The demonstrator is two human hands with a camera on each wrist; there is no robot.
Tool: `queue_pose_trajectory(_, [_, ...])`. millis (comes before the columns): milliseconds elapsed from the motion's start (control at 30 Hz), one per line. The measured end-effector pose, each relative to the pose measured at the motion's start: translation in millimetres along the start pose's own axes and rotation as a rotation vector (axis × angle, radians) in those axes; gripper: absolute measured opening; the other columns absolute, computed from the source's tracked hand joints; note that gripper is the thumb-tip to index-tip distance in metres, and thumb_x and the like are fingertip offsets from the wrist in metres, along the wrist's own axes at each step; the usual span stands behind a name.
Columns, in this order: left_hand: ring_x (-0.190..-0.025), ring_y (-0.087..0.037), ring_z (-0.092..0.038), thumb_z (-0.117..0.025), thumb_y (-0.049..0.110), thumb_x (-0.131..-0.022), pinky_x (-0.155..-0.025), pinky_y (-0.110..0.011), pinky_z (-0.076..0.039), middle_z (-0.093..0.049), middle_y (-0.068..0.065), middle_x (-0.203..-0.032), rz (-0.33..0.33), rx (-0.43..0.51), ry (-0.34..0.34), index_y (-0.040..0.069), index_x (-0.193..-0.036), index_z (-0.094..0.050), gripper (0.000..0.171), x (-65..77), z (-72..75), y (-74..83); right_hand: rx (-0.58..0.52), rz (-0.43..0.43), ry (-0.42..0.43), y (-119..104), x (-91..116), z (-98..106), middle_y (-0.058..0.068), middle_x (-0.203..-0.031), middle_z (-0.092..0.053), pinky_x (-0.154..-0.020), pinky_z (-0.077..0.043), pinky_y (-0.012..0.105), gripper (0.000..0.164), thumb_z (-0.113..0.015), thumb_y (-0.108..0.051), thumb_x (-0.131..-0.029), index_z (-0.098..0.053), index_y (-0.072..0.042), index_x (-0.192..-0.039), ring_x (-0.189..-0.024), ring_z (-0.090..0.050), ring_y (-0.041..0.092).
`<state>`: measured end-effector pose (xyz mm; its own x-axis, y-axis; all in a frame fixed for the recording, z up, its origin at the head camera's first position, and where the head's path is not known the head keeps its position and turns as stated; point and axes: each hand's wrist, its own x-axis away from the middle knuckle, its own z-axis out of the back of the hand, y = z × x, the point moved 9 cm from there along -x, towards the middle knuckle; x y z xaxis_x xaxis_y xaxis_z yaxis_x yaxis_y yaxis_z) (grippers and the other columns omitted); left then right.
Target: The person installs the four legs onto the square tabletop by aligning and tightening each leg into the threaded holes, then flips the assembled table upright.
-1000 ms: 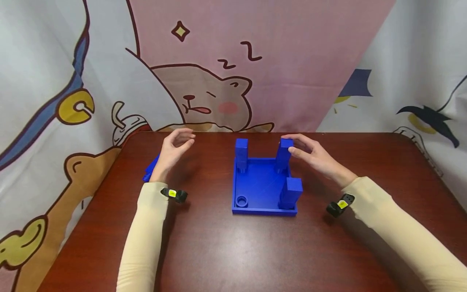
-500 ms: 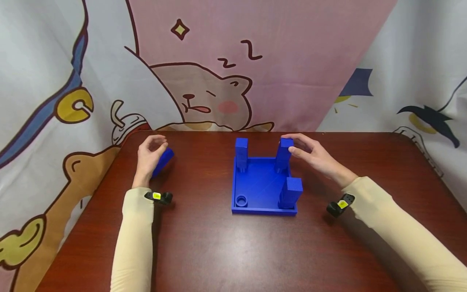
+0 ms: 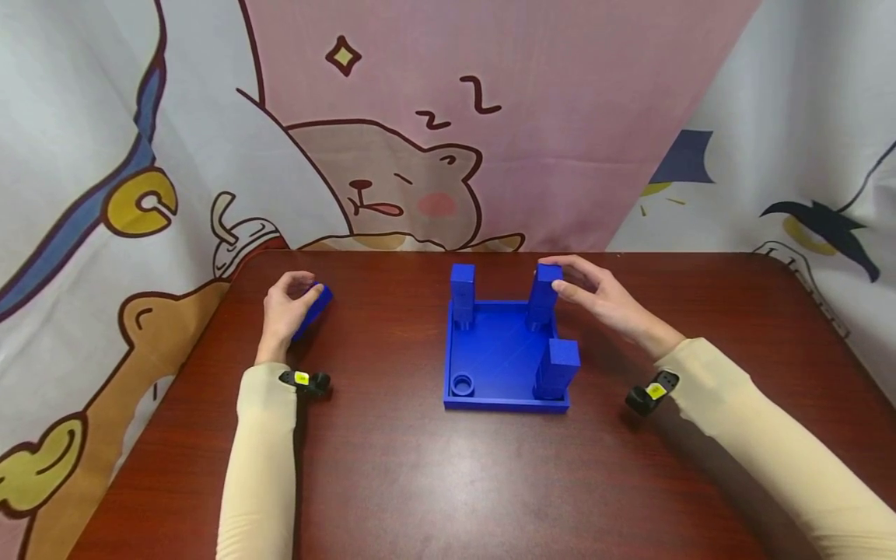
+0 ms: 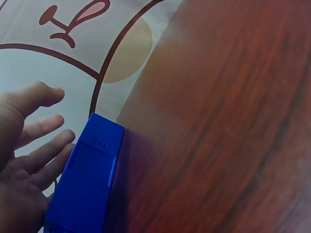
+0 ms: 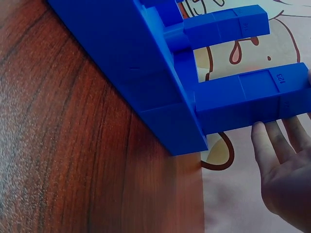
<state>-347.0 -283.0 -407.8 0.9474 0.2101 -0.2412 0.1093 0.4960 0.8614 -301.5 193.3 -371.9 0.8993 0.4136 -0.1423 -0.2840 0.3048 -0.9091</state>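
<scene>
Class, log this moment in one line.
left hand: beside loose block, contact unclear | right hand: grips far-right post | tray: three posts upright, near-left socket empty

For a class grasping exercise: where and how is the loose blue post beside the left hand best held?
Probably mid-length, from above, pinching opposite long faces: the loose blue post is straight, flat-sided and lies lengthwise on the wooden table.

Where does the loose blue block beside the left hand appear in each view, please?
Head: the blue block is left of the blue tray, beside the left hand.
Left wrist: lower left, running to the bottom edge, with the hand's fingers on its left.
Right wrist: not in it.
Shared landmark: the brown tabletop, visible in all three.
</scene>
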Motion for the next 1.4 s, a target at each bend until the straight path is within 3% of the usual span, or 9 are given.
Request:
queue_pose_trajectory(100, [-0.108, -0.033, -0.057, -0.072, 0.013, -0.087, -0.096, -0.044, -0.041, -0.063, -0.022, -0.113, -0.003, -0.041, -0.013, -0.005, -0.113, -0.062, 0.033, -0.2, -2.4, -1.1, -0.005, 0.001, 0.001, -0.8, 0.0, -0.1, 0.011, -0.141, -0.048, -0.101, -0.04, 0.042, 0.043, -0.051, -0.022, -0.102, -0.045, -0.012, -0.143, -0.13, -0.044, 0.028])
queue_pose_trajectory(333, [-0.107, -0.037, -0.059, -0.073, 0.011, -0.086, -0.095, -0.046, -0.043, -0.064, -0.024, -0.113, -0.067, -0.195, 0.002, -0.005, -0.117, -0.062, 0.036, -0.7, -6.2, -1.3, -0.04, 0.016, 0.008, -3.0, 0.1, -0.3, 0.015, -0.139, -0.05, -0.096, -0.043, 0.025, 0.042, -0.05, -0.018, -0.102, -0.045, -0.009, -0.143, -0.127, -0.047, 0.029])
queue_pose_trajectory(467, [-0.116, -0.038, -0.055, -0.072, 0.016, -0.087, -0.1, -0.05, -0.038, -0.061, -0.023, -0.122, -0.028, -0.283, -0.035, -0.002, -0.127, -0.058, 0.045, 0.0, -9.4, -3.5, -0.05, 0.019, 0.008, -2.3, 0.1, -0.5, 0.014, -0.139, -0.05, -0.095, -0.043, 0.025, 0.042, -0.05, -0.019, -0.102, -0.045, -0.009, -0.142, -0.127, -0.046, 0.032])
queue_pose_trajectory(600, [-0.117, -0.038, -0.054, -0.072, 0.016, -0.088, -0.1, -0.051, -0.037, -0.062, -0.022, -0.123, 0.002, -0.297, -0.042, 0.0, -0.126, -0.06, 0.042, 0.1, -9.1, -4.0, -0.054, 0.02, 0.005, -1.5, -0.1, -0.7, 0.014, -0.139, -0.05, -0.095, -0.044, 0.026, 0.042, -0.051, -0.019, -0.102, -0.046, -0.009, -0.142, -0.127, -0.046, 0.03])
queue_pose_trajectory(833, [-0.108, -0.034, -0.06, -0.073, 0.01, -0.086, -0.096, -0.045, -0.043, -0.065, -0.022, -0.114, -0.056, -0.188, -0.049, -0.003, -0.119, -0.065, 0.036, 1.8, -11.1, 6.2, -0.056, 0.012, 0.003, 0.4, -0.3, -0.5, 0.013, -0.139, -0.05, -0.097, -0.043, 0.03, 0.042, -0.051, -0.02, -0.102, -0.046, -0.01, -0.142, -0.128, -0.046, 0.029])
queue_pose_trajectory(1067, [-0.104, -0.034, -0.062, -0.074, 0.011, -0.086, -0.093, -0.045, -0.046, -0.066, -0.022, -0.111, -0.127, -0.096, -0.106, -0.003, -0.118, -0.067, 0.035, 4.2, -17.8, 27.3, -0.037, -0.003, -0.001, 0.7, 0.7, -0.4, 0.011, -0.143, -0.047, -0.103, -0.037, 0.049, 0.043, -0.05, -0.023, -0.102, -0.044, -0.012, -0.143, -0.131, -0.043, 0.03])
queue_pose_trajectory(1167, [-0.098, -0.03, -0.064, -0.074, 0.013, -0.086, -0.089, -0.037, -0.049, -0.067, -0.023, -0.108, -0.143, -0.066, -0.118, -0.002, -0.117, -0.067, 0.035, 4.9, -20.1, 35.8, -0.034, 0.0, -0.007, -0.1, 1.2, -0.9, 0.011, -0.144, -0.046, -0.103, -0.035, 0.053, 0.044, -0.05, -0.023, -0.102, -0.043, -0.012, -0.144, -0.132, -0.041, 0.031])
queue_pose_trajectory(1300, [-0.091, -0.018, -0.063, -0.075, 0.012, -0.086, -0.081, -0.023, -0.048, -0.066, -0.023, -0.106, -0.133, 0.056, -0.126, -0.003, -0.117, -0.067, 0.035, 6.2, -20.2, 45.5, -0.039, -0.003, 0.0, -0.7, 1.5, -0.7, 0.009, -0.142, -0.047, -0.103, -0.035, 0.053, 0.044, -0.051, -0.025, -0.102, -0.045, -0.013, -0.143, -0.131, -0.042, 0.031])
queue_pose_trajectory(1400, [-0.088, -0.012, -0.061, -0.075, 0.008, -0.085, -0.077, -0.019, -0.047, -0.066, -0.024, -0.104, -0.119, 0.174, -0.136, -0.006, -0.117, -0.066, 0.036, 7.6, -20.5, 53.1, -0.051, -0.003, 0.005, -0.9, 1.5, -0.3, 0.009, -0.142, -0.048, -0.103, -0.036, 0.052, 0.043, -0.052, -0.025, -0.101, -0.045, -0.013, -0.143, -0.131, -0.042, 0.031])
